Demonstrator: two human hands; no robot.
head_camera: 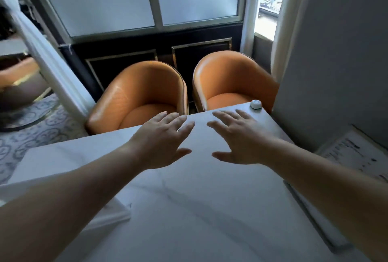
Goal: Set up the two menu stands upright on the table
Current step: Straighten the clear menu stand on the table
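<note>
bare table [189,209] ahead, call button [255,104] at far right corner, menu stand [354,154] lying flat along right edge

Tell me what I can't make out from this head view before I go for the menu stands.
- Menu stand, head view: cut off by the right edge, print too blurred to read; flat or propped, unclear.
- Second stand: only a grey edge shows beside the right forearm.
- Left hand, right hand: open, empty; whether they touch the table is unclear.

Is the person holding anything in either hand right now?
No. The left hand and the right hand are both open and empty, fingers spread over the white table.
</note>
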